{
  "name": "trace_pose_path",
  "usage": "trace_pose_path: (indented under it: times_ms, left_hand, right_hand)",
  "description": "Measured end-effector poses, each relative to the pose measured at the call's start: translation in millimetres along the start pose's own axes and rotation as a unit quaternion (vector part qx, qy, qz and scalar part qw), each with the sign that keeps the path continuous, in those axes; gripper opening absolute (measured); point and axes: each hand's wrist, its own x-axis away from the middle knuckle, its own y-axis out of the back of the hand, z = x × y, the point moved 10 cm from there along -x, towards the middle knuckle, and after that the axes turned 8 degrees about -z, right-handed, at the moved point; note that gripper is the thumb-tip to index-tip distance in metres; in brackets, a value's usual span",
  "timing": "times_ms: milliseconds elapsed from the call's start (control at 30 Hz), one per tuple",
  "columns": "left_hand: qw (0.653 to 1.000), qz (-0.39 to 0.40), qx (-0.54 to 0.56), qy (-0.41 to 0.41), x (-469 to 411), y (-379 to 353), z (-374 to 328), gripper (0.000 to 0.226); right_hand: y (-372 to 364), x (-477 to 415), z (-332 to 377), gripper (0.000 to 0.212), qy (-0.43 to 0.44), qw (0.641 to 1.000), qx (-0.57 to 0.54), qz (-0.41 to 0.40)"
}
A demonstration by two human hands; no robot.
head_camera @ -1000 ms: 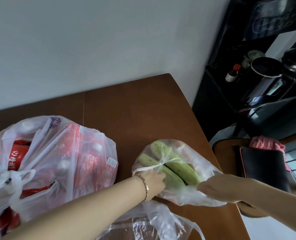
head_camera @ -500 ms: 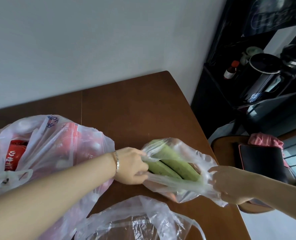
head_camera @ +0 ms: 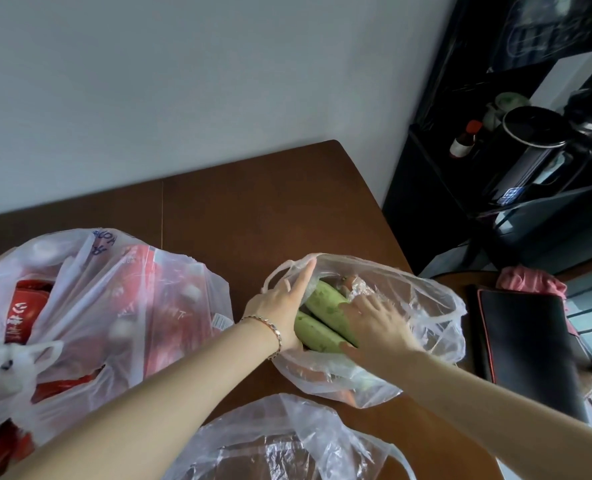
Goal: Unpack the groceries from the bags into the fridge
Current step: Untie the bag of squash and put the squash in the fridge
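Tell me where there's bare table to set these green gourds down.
Bare brown wooden table lies along the wall, beyond the red-filled white plastic bag and the clear plastic bag holding them. Crowded nearer: a crumpled clear bag.

Pale green gourds (head_camera: 325,315), clear bag (head_camera: 426,306), brown table (head_camera: 253,209).

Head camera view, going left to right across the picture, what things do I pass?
Bag of red packets → left hand → green gourds → right hand → black case.
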Motion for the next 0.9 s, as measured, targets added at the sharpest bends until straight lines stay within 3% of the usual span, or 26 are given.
trace_pose_path:
  times_ms: [100,233,433,533,600,667,767,833,900]
  left_hand:
    - [0.994,-0.076,-0.073,-0.042,-3.9,16.8,-1.6,0.124]
    - [0.988,-0.076,-0.130,-0.029,-4.5,23.7,7.0,0.123]
    - [0.995,-0.042,-0.082,-0.025,5.4,20.0,10.4,0.116]
    - [0.999,-0.024,0.003,-0.033,11.8,25.0,5.8,0.117]
    - [0.992,-0.007,0.125,-0.025,16.5,26.9,-4.1,0.119]
    - [0.964,-0.014,0.265,0.005,22.5,31.7,-15.5,0.109]
    - [0.920,-0.078,0.383,0.028,29.4,44.6,-25.6,0.073]
    - [0.868,-0.145,0.472,0.044,35.5,57.3,-19.3,0.057]
    - [0.842,-0.208,0.491,0.076,43.4,67.0,-0.6,0.041]
  right_hand:
    - [-14.9,-27.9,16.0,0.054,-0.080,0.994,-0.074,0.011]
    - [-35.9,-63.6,13.0,0.058,-0.162,0.984,-0.070,0.016]
    - [-24.8,-74.4,4.7,0.063,-0.150,0.987,-0.055,0.002]
    - [4.9,-47.9,3.9,0.067,-0.135,0.977,-0.160,-0.034]
    - [38.6,-25.1,2.8,0.067,-0.112,0.966,-0.208,-0.102]
    - [78.6,-2.1,5.7,0.069,-0.080,0.941,-0.260,-0.200]
    - [124.9,21.4,8.0,0.069,-0.066,0.871,-0.369,-0.316]
    - [137.8,22.3,8.1,0.064,-0.060,0.838,-0.427,-0.335]
    - [131.6,11.6,2.5,0.051,-0.064,0.808,-0.503,-0.301]
